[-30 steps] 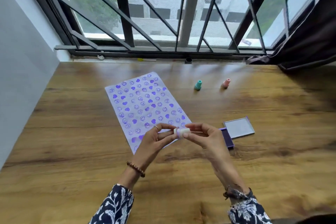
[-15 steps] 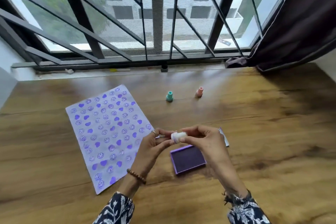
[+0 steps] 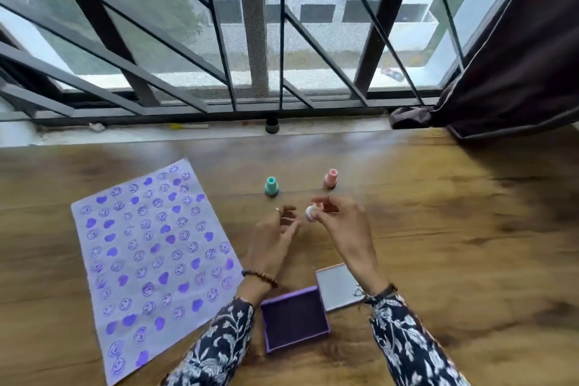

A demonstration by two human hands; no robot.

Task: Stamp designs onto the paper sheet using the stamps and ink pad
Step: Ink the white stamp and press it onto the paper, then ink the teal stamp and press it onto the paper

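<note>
A white paper sheet (image 3: 150, 260) covered with purple hearts and smiley faces lies on the wooden table at the left. My right hand (image 3: 341, 229) holds a small white stamp (image 3: 311, 213) in its fingertips, above the table just below the teal stamp (image 3: 271, 186) and the pink stamp (image 3: 331, 178), which stand upright. My left hand (image 3: 275, 238) hovers beside the white stamp with fingers apart, not touching it. The open purple ink pad (image 3: 294, 318) sits near me between my forearms, its grey lid (image 3: 338, 290) folded out to the right.
The wooden table (image 3: 454, 260) runs to a window sill with dark metal bars (image 3: 250, 41) at the back. A dark curtain (image 3: 517, 72) hangs down onto the table's far right corner.
My hands moved forward, away from the ink pad toward the two standing stamps. My left hand let go of the white stamp, which stays in my right hand. The view tilted further down.
</note>
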